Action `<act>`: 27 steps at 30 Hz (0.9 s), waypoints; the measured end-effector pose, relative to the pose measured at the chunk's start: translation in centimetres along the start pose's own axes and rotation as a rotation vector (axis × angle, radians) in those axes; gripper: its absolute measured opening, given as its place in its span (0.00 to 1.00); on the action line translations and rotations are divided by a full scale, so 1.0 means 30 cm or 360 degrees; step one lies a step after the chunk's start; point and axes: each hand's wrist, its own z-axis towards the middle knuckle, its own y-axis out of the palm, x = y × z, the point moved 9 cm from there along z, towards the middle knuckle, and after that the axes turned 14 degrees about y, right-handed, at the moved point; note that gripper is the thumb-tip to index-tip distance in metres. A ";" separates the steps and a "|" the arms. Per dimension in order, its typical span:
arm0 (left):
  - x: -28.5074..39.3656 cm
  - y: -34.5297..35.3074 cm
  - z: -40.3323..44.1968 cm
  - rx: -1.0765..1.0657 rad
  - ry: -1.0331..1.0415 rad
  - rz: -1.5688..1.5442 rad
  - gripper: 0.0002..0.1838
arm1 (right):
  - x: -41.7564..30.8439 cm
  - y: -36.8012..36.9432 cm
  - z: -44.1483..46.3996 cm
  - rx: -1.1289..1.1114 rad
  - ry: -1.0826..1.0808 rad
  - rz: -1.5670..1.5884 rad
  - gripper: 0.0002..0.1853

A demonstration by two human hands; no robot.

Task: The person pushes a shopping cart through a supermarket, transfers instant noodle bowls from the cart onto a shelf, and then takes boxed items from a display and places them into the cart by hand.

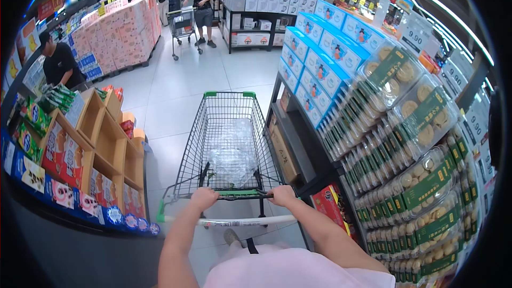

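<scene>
My left hand (205,198) is closed on the near rim of a shopping cart (230,95), at its left part. On the same rim, farther right, my right hand (282,195) is closed too. The cart is black wire with green trim, and its pale handle bar (229,221) runs across nearer to me than both hands. Inside the basket lies a clear plastic bag (232,162); what it holds cannot be made out.
Stacked clear packs (421,181) and blue boxes (320,69) line the right side. A wooden display shelf (109,138) stands at left, with a person (60,66) behind it. Ahead, another person (202,2) stands at a cart (183,25), beside pink boxes (114,34).
</scene>
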 end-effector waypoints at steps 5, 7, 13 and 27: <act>-0.222 0.048 0.086 -0.0113 0.0035 -0.0006 0.08 | -0.036 -0.070 0.150 -0.0043 0.0136 -0.0028 0.15; -0.298 0.061 0.120 -0.0192 0.0006 -0.0007 0.08 | -0.047 -0.107 0.200 -0.0022 0.0163 -0.0017 0.14; -0.470 0.047 0.227 -0.0268 0.0041 -0.0032 0.07 | -0.052 -0.159 0.362 0.0007 0.0144 -0.0014 0.14; -0.912 0.045 0.525 -0.0203 0.0154 -0.0083 0.07 | -0.040 -0.335 0.842 -0.0034 0.0153 0.0044 0.16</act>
